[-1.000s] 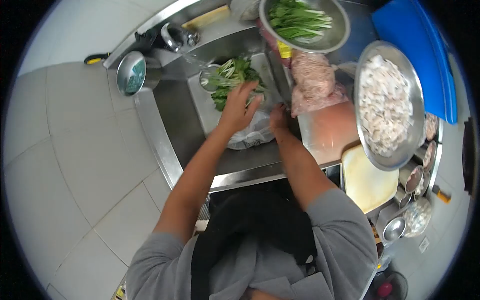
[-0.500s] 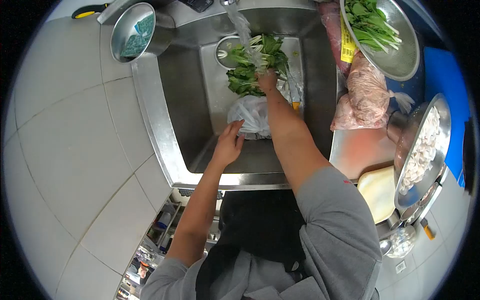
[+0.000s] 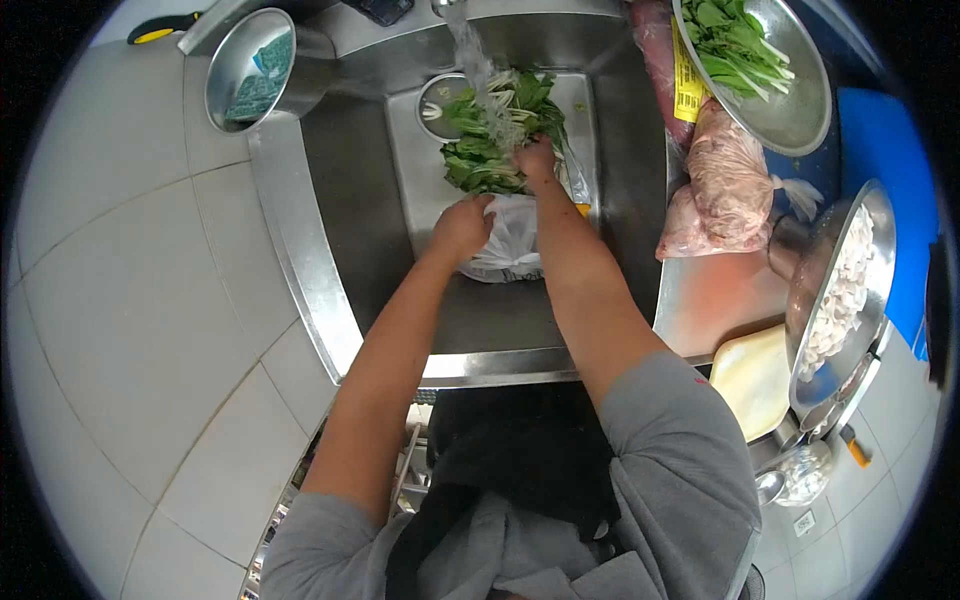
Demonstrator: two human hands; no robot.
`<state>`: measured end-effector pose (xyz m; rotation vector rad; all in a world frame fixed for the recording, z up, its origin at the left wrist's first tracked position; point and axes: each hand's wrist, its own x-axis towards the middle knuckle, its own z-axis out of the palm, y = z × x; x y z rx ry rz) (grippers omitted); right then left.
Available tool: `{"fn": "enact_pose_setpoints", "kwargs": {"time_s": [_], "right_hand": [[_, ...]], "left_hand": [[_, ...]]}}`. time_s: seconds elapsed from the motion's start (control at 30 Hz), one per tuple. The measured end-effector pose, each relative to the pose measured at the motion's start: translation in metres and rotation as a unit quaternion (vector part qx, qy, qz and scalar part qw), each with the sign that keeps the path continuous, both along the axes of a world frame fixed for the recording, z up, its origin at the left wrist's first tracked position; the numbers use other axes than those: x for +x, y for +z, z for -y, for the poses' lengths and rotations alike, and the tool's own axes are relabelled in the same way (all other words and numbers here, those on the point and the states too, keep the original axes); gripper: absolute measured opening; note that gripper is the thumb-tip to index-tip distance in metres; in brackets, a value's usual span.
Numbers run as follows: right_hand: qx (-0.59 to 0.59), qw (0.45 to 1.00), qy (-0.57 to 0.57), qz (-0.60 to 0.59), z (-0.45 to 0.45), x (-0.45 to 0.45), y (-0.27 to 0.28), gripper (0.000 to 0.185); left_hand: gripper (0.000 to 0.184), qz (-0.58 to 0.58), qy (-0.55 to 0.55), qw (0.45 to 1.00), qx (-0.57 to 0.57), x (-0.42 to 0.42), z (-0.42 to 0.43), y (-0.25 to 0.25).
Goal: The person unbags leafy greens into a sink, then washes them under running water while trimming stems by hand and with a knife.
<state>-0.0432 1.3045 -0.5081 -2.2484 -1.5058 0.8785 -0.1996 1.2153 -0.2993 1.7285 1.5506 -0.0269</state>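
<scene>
Leafy greens with white stems (image 3: 485, 160) lie in the steel sink (image 3: 375, 215), with water (image 3: 475, 60) running onto them. My left hand (image 3: 463, 230) is closed on the upper left edge of a white plastic bag (image 3: 510, 245) below the greens. My right hand (image 3: 535, 158) is at the right side of the greens, its fingers bent against them; the fingertips are partly hidden. Beside my right wrist lies a knife with a yellow-orange handle (image 3: 583, 210), partly covered by my forearm.
Left of the sink stands a steel pot (image 3: 218, 90). To the right are a colander of greens (image 3: 815, 110), bagged meat (image 3: 730, 180), a bowl of pale pieces (image 3: 880, 250), a cream board (image 3: 750, 385) and blue plastic (image 3: 890, 140). A round strainer (image 3: 432, 125) is in the sink.
Compared with half a second ago, my left hand has moved up and closed on the bag. My right hand stays at the greens. Earlier, my left hand was over the greens.
</scene>
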Motion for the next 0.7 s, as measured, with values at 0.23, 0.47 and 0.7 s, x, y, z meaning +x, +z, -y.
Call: {"fn": "enact_pose_setpoints", "kwargs": {"time_s": [0.23,0.47,0.7], "right_hand": [[-0.064,0.987,-0.035,-0.140,0.014,0.013,0.053,0.029],[-0.046,0.996,0.055,-0.046,0.052,0.027,0.085,0.022],[-0.122,0.986,0.093,0.063,0.043,0.088,0.136,0.014]], "left_hand": [[0.035,-0.047,-0.031,0.989,0.135,0.016,-0.079,-0.029],[0.042,-0.168,-0.227,0.942,0.181,0.044,-0.120,-0.125],[0.041,-0.171,-0.194,0.948,0.186,0.036,-0.117,-0.113]]}}
